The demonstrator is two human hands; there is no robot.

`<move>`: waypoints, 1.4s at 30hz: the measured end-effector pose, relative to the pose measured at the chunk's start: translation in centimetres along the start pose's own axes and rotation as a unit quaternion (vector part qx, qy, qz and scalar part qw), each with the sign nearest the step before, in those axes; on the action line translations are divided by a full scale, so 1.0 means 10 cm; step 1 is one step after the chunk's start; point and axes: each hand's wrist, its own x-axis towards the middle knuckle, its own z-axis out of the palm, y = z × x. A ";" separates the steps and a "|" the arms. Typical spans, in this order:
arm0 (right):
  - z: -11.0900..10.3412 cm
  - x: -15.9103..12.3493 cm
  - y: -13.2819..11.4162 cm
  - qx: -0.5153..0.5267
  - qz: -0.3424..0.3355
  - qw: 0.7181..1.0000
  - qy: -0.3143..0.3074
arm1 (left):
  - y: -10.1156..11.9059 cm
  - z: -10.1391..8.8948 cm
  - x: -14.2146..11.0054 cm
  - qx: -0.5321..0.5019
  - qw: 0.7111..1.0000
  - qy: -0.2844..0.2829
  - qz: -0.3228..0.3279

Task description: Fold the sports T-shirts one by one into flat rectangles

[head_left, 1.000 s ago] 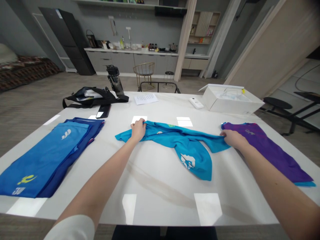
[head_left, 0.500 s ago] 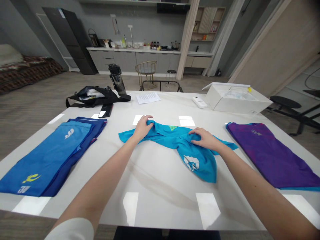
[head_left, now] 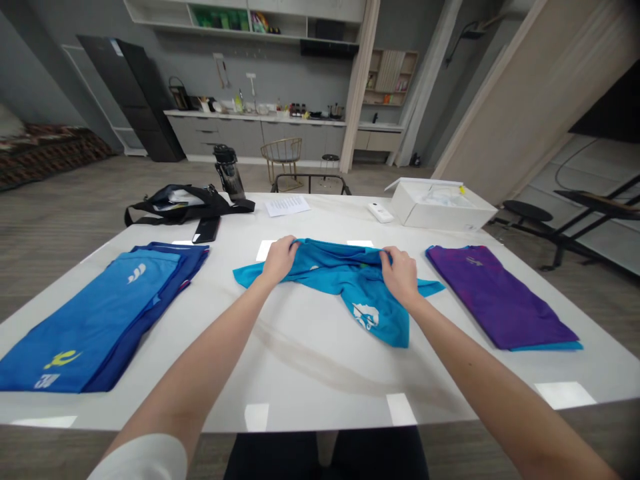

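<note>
A turquoise T-shirt lies bunched in the middle of the white table, with a white print on the part that hangs toward me. My left hand pinches its far edge on the left. On the right, my right hand grips the same edge, and the fabric is stretched between the two. Several folded blue shirts lie in a pile to the left. A folded purple shirt rests on a turquoise one to the right.
At the far left of the table are a black bag, a dark bottle and a phone. A paper sheet, a small white device and an open white box stand along the far side.
My right hand has closed on the shirt's far edge, where its fingers were looser before. That edge is now lifted and pulled straight. The view has tilted up and shifted right.
</note>
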 end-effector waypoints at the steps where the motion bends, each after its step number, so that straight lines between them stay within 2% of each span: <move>1: -0.11 0.04 -0.06 0.005 0.000 1.000 0.025 | 0.11 -0.10 0.02 -0.010 1.000 0.023 -0.004; 4: -0.54 0.14 -0.30 0.020 -0.036 0.995 0.085 | 0.51 -0.48 0.07 -0.024 0.996 0.083 0.004; 8: -1.20 0.20 -0.67 0.027 -0.089 0.981 0.171 | 1.09 -1.11 0.05 -0.040 0.985 0.165 0.022; 14: -2.35 0.18 -1.05 -0.008 -0.141 0.940 0.310 | 1.83 -2.27 -0.05 0.011 0.955 0.285 0.087; 18: -3.20 0.19 -1.23 -0.042 -0.168 0.915 0.364 | 2.25 -3.09 -0.01 0.060 0.931 0.344 0.108; 20: -3.57 0.26 -1.31 -0.061 -0.183 0.906 0.377 | 2.42 -3.43 0.08 0.081 0.920 0.364 0.124; 22: -3.82 0.37 -1.38 -0.081 -0.201 0.900 0.378 | 2.53 -3.67 0.21 0.101 0.911 0.374 0.142; 24: -3.90 0.54 -1.41 -0.095 -0.214 0.901 0.365 | 2.55 -3.76 0.37 0.112 0.910 0.368 0.157; 26: -3.78 0.72 -1.37 -0.100 -0.216 0.908 0.345 | 2.48 -3.67 0.53 0.116 0.920 0.340 0.159; 27: -3.65 0.81 -1.32 -0.099 -0.213 0.913 0.333 | 2.40 -3.56 0.59 0.120 0.927 0.320 0.153; 29: -3.25 0.95 -1.18 -0.095 -0.207 0.926 0.301 | 2.18 -3.23 0.67 0.135 0.944 0.274 0.126; 32: -2.45 1.06 -0.91 -0.097 -0.198 0.950 0.223 | 1.71 -2.54 0.68 0.152 0.966 0.199 0.071; 35: -1.58 1.04 -0.64 -0.094 -0.160 0.975 0.125 | 1.15 -1.78 0.65 0.150 0.982 0.112 0.014; 39: -0.55 0.93 -0.32 -0.054 -0.047 0.997 -0.009 | 0.45 -0.85 0.58 0.136 0.989 0.006 -0.054; 42: 0.07 0.84 -0.14 -0.026 0.057 0.993 -0.104 | 0.08 -0.30 0.53 0.129 0.985 -0.069 -0.088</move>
